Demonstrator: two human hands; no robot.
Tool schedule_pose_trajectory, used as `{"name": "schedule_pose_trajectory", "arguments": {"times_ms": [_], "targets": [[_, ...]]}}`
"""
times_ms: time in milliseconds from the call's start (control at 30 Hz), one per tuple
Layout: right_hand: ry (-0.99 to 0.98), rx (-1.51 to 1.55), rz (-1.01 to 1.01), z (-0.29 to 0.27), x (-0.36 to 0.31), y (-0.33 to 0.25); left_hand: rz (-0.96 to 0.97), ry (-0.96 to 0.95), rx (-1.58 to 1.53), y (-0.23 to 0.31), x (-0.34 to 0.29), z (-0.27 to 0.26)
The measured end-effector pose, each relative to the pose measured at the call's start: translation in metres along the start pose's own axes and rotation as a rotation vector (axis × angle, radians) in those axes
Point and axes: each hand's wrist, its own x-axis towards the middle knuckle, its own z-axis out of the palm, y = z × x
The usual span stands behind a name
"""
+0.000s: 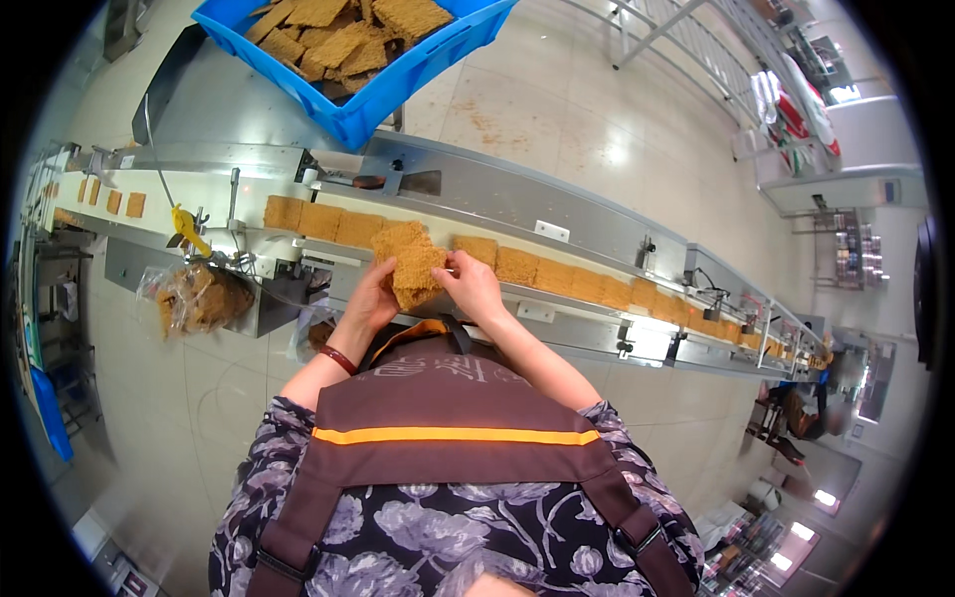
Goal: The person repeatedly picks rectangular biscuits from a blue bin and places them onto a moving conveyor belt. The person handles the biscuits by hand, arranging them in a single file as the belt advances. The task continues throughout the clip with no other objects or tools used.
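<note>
Both my hands hold a small stack of brown, rough-textured square biscuits [418, 274] above the conveyor belt. My left hand [373, 297] is wrapped round the stack's left edge. At its right edge, my right hand [472, 287] grips with thumb and fingers pinched. The pieces in the stack overlap unevenly, and one at the back is turned at an angle. Beneath and beyond the stack, a row of similar biscuits [567, 280] lies end to end along the belt, with a gap in the row near my hands. More biscuits in the row [320, 220] continue to the left.
A blue crate [363, 124] heaped with brown pieces stands beyond the belt. Metal rails [517, 179] border the conveyor. To the left are a yellow clamp [187, 227] and a clear bag of brown pieces [207, 298]. A person [796, 418] is at the far right.
</note>
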Motion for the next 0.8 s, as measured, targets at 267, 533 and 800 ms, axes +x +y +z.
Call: {"name": "schedule_pose_trajectory", "arguments": {"times_ms": [267, 533, 800], "targets": [[0.091, 0.834, 0.206, -0.02, -0.015, 0.045, -0.072, 0.057, 0.0, -0.005, 0.017, 0.016], [0.488, 0.427, 0.314, -0.092, -0.024, 0.199, -0.119, 0.053, -0.036, -0.013, 0.018, 0.011], [0.42, -0.242, 0.323, -0.127, -0.016, 0.196, -0.144, 0.083, -0.015, -0.019, 0.014, 0.026]]}}
